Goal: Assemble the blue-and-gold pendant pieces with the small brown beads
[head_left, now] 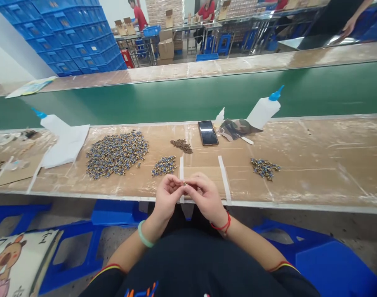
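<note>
My left hand (pixel 167 197) and my right hand (pixel 206 196) meet at the table's front edge, thumbs and fingertips pinched together around a tiny gold-coloured piece (pixel 185 184). Its details are too small to make out. Just behind my left hand lies a small pile of blue and gold pieces (pixel 164 166). Farther left is a much larger pile of similar pieces (pixel 117 154). Small brown pieces (pixel 182 145) form a heap beyond my hands. To the right sits another small pile of blue and gold pieces (pixel 265 168).
Behind the right side are a phone (pixel 208 133), a small bottle (pixel 220 118), a dark sheet (pixel 238 128) and a white bottle (pixel 264 111). Another white bottle (pixel 55 125) and white cloth (pixel 66 149) lie left. A green belt (pixel 163 99) runs behind; people are beyond it.
</note>
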Demonstrator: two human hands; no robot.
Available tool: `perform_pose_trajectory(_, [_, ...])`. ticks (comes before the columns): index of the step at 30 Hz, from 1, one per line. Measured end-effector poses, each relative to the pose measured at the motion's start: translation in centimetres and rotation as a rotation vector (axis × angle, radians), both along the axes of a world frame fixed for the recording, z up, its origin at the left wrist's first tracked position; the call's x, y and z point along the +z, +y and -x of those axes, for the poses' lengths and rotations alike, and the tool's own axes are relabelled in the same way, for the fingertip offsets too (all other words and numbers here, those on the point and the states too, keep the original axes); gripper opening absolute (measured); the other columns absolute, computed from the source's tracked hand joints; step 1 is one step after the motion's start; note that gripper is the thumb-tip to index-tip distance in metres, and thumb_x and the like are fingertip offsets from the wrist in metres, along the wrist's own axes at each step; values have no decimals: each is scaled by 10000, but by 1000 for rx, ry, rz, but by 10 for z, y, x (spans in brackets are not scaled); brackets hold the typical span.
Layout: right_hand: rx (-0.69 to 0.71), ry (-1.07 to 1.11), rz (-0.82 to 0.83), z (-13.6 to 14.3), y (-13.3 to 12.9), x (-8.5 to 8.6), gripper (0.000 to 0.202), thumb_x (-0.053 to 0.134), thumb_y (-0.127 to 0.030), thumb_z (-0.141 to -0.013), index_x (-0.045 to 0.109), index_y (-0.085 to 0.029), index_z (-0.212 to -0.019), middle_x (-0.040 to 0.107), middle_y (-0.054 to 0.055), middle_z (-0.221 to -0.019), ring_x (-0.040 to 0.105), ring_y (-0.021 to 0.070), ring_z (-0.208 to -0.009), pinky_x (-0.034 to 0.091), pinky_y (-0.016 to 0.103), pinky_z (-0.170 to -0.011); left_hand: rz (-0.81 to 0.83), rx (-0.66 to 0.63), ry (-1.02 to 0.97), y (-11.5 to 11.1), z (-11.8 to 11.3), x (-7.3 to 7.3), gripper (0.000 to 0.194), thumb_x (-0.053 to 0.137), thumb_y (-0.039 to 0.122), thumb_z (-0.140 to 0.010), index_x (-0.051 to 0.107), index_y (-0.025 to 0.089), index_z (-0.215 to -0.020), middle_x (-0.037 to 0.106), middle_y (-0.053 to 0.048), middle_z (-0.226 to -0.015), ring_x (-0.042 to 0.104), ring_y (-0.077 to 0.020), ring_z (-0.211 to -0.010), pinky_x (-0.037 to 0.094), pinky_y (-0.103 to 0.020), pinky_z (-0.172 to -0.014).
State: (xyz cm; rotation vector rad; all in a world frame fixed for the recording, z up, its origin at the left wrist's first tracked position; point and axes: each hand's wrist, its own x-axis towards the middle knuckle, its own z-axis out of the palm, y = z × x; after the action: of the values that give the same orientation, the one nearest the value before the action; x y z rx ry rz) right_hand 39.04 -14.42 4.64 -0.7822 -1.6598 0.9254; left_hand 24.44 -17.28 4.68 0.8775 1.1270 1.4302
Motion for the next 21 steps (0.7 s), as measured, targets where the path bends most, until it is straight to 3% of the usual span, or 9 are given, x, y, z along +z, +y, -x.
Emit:
perform_pose_trajectory(4, [-77, -143, -279, -12, 4, -2, 190, 619, -232, -1001, 790, -276, -1071, 751, 63, -886, 694, 220, -810, 593, 392, -727, 77, -95, -5, -1, 1, 1, 493, 914, 592, -691, 624, 203, -781, 647, 16, -719, 636, -130, -658, 578, -263, -647])
perform_pose_trajectory(8, [18, -298, -468, -26, 9, 0, 200, 592, -212, -1020, 772, -279, -1073, 747, 44, -794, 660, 200, -697, 558, 361, -663, 133, -211, 18, 0, 3, 1, 555, 758, 708, -793, 611, 186, -669, 545, 22, -587, 470, -97, -518, 396, -232, -496])
perform_pose_trajectory(11, [62, -359, -524, -33, 8, 0, 163, 605, -221, -1024, 761, -259, -998, 737, 40, -762, 651, 193, -681, 552, 347, -669, 153, -340, 100, 1, 6, 0, 591, 749, 724, -792, 569, 187, -625, 478, 38, -542, 392, -87, -499, 309, -233, -486])
perform_pose_trajectory(13, [94, -337, -479, -35, 5, -1, 135, 622, -235, -1021, 750, -257, -983, 742, 32, -768, 658, 182, -679, 555, 330, -664, 166, -416, 133, -1, 8, -1, 603, 757, 741, -778, 564, 188, -636, 485, 36, -549, 388, -89, -506, 296, -238, -493])
perform_pose_trajectory(16, [127, -179, -260, -35, -1, -4, 66, 676, -282, -1000, 738, -272, -981, 736, 3, -766, 668, 168, -678, 559, 305, -641, 170, -479, 133, -4, 10, -4, 615, 751, 764, -777, 576, 184, -670, 511, 24, -569, 403, -96, -507, 303, -247, -505])
perform_pose_trajectory(18, [113, -88, -147, -33, -5, -7, 37, 703, -304, -986, 734, -287, -993, 725, -13, -768, 671, 165, -679, 569, 300, -636, 154, -482, 132, -4, 8, -6, 623, 734, 778, -785, 586, 181, -687, 507, 20, -573, 413, -102, -513, 320, -254, -521])
perform_pose_trajectory(21, [81, -30, -104, -30, -8, -15, 59, 680, -316, -1002, 720, -300, -1042, 702, -17, -789, 678, 160, -684, 582, 289, -622, 127, -449, 141, -2, 1, -7, 630, 727, 790, -784, 599, 177, -715, 509, 16, -599, 432, -109, -551, 356, -260, -564])
